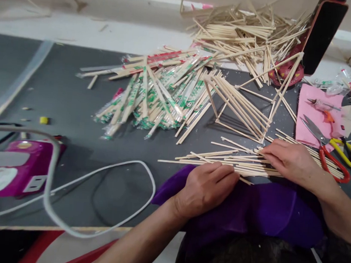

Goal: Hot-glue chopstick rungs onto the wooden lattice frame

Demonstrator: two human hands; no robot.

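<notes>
My left hand (206, 187) rests on a purple cloth (263, 209) at the table's near edge, fingers held together and curled down onto the ends of thin bamboo sticks (221, 158) lying flat. My right hand (290, 160) lies palm down over the same loose row of sticks, fingers bent and pressing them; what sits under the fingertips is hidden. Just behind the hands stands a slanted frame built of sticks (240, 108).
A heap of wrapped chopsticks (157, 94) lies mid-table, and bare sticks (248, 36) pile up behind it. Red and yellow handled scissors (330, 146) lie on pink paper (312, 113) at right. A magenta power strip (13, 168) and white cable (98, 206) sit at left.
</notes>
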